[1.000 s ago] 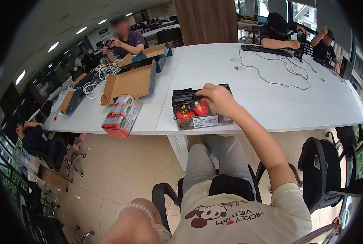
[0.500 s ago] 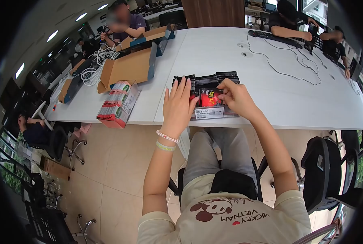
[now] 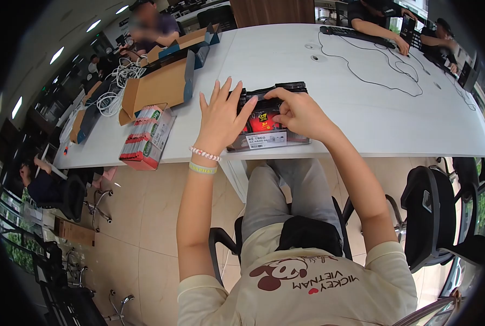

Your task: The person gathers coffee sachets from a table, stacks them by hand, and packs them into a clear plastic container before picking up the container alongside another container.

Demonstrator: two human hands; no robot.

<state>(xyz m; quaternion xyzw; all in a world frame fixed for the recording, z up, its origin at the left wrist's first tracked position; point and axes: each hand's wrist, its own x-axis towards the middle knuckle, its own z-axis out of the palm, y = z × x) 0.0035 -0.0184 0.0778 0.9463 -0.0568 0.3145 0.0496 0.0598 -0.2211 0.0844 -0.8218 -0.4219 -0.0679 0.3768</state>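
Observation:
A clear plastic bin point(image 3: 297, 140) with a white label on its front stands near the table's front edge. Packed rows of black coffee sachets point(image 3: 263, 110) fill it, and a red-fronted coffee sachet point(image 3: 263, 123) faces me. With fingers spread, my left hand point(image 3: 221, 115) rests along the bin's left side, its thumb over the sachets. My right hand point(image 3: 299, 113) is curled over the right part of the bin. Its index finger reaches across the sachet tops, while the thumb and bent fingers close at the red sachet's right edge, partly hiding the contact.
Left of the bin stands a red and white box point(image 3: 145, 138) of packets. Beyond it lie an open cardboard box point(image 3: 158, 87) and coiled white cables point(image 3: 112, 103). A black keyboard point(image 3: 356, 37) and cables lie at the back right. Other people sit around the table.
My left fingers have spread, and that hand has shifted toward the bin's left side. My right index finger has straightened toward the back of the sachets. The whole view has shifted slightly.

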